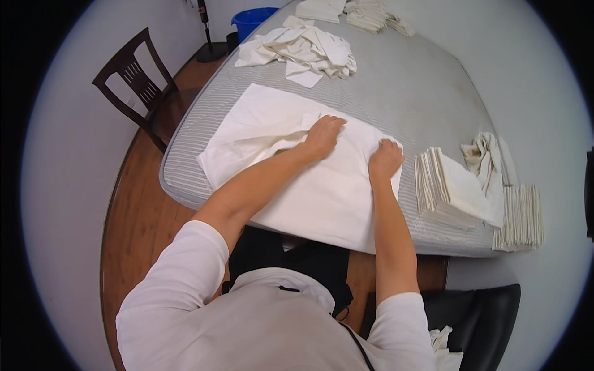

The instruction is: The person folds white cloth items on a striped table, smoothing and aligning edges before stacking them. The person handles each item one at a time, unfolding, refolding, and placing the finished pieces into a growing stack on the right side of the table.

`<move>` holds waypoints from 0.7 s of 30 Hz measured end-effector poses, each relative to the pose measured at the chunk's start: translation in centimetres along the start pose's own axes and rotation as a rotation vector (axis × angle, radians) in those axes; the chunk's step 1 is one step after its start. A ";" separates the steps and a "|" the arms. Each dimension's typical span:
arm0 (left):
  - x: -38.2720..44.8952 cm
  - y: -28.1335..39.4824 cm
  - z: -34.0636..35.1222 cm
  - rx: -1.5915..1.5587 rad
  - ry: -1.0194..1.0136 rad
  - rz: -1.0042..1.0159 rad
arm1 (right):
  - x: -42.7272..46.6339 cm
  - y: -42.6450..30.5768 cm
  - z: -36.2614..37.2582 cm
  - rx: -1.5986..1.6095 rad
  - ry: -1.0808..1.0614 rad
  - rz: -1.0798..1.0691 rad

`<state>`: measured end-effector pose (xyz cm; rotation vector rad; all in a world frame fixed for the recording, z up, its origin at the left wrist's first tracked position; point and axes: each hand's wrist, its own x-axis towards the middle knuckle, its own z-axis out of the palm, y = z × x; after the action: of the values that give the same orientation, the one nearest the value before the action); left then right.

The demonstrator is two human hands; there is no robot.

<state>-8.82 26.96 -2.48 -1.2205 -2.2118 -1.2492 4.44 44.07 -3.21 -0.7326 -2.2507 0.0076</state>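
A large white cloth (320,199) is spread over the near part of a mattress, its near edge at the mattress's front. Wrinkles and a raised fold (278,143) run across its left half, while the right half is flatter. My left hand (325,137) touches the cloth near its far edge, just right of the fold. At the far right corner, my right hand (386,159) rests on the cloth with its fingers bent. Whether either hand pinches the fabric is hidden by the fingers.
On the grey striped mattress (408,92) lie a loose heap of white cloths (306,48), a folded stack (450,185), another stack (519,218) and a crumpled cloth (485,155). A wooden chair (144,88) and blue bucket (253,21) stand left. A black chair (492,320) is near right.
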 end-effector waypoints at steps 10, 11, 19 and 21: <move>4.6 -18.5 -10.8 0.215 0.515 -0.590 | 0.0 1.5 0.8 0.080 0.166 0.551; 4.5 -19.9 -11.7 0.249 0.512 -0.639 | 0.2 1.4 0.7 0.088 0.139 0.597; 2.5 -24.3 -11.8 0.246 0.421 -0.472 | 2.2 2.6 0.6 0.132 -0.028 0.804; 2.3 -24.2 -11.8 0.281 0.463 -0.451 | 2.6 3.6 0.9 0.146 -0.030 0.829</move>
<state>-31.03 12.43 -7.45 -0.2903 -2.2552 -1.1655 4.21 48.58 -2.90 -1.5252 -1.7948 0.5731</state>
